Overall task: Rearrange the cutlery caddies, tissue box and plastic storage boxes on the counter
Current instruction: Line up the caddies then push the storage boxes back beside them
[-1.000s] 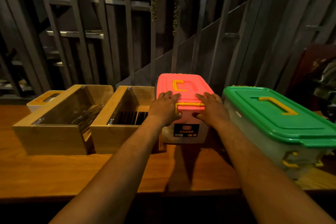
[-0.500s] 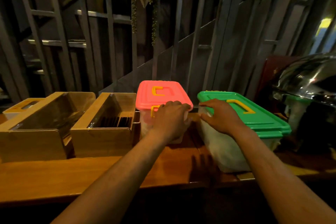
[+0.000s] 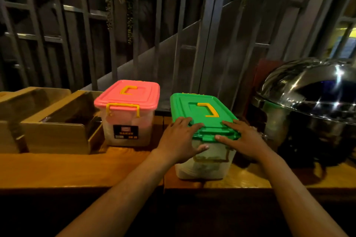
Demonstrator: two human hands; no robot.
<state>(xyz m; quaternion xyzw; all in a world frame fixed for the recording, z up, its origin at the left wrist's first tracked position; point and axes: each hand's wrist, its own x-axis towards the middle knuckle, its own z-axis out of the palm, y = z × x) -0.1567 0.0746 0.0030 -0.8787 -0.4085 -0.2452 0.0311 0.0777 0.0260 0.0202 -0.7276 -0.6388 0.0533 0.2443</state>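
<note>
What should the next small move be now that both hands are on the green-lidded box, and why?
Probably slide the green-lidded box a little left, toward the pink-lidded box. The left hand and right hand grip its near end, a gap of counter separates the boxes, and the steel chafing dish crowds its right side.

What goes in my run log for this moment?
left hand: on green-lidded box | right hand: same | pink-lidded box: untouched

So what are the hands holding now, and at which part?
Both the left hand and the right hand hold the green-lidded storage box at its near end, fingers on the lid's front edge.
</note>
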